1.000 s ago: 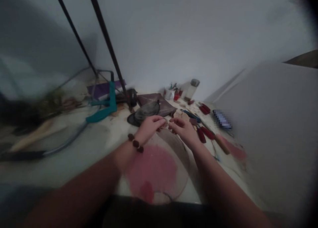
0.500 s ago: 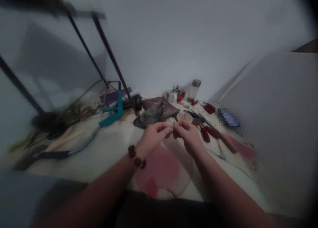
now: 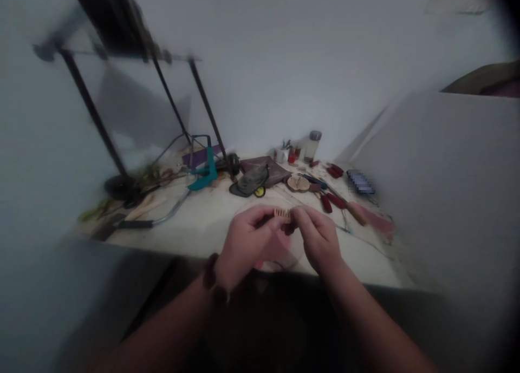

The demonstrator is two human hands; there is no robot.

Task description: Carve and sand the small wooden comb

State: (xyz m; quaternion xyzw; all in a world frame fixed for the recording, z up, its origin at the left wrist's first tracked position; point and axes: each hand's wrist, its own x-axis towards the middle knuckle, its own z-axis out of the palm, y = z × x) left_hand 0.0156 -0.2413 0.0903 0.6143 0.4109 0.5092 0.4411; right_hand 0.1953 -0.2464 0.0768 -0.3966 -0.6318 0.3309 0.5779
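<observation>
Between my two hands is a small pale wooden piece with a row of slots, like a tiny comb (image 3: pixel 283 214). The thumb and fingers of my left hand (image 3: pixel 251 235) pinch its left end. At the right end, my right hand (image 3: pixel 319 236) grips it with closed fingertips, which hide part of it. Both hands are held over a pinkish-red round patch (image 3: pixel 278 248) on the pale tabletop. Beyond them lie a round wood slice (image 3: pixel 298 183) and a dark grey cap-like item (image 3: pixel 252 180).
Red-handled tools (image 3: pixel 336 201) and a phone (image 3: pixel 361 182) lie at right. A teal-framed saw (image 3: pixel 205 177) rests at left, near a dark metal stand (image 3: pixel 91 110). At the back stand a white mug (image 3: pixel 281 155) and a lidded jar (image 3: pixel 312 146). A white panel (image 3: pixel 447 189) rises at right.
The view has shifted, bringing the table's front edge into sight. My hands have come a little lower and nearer, and the slotted wooden piece shows more clearly between them.
</observation>
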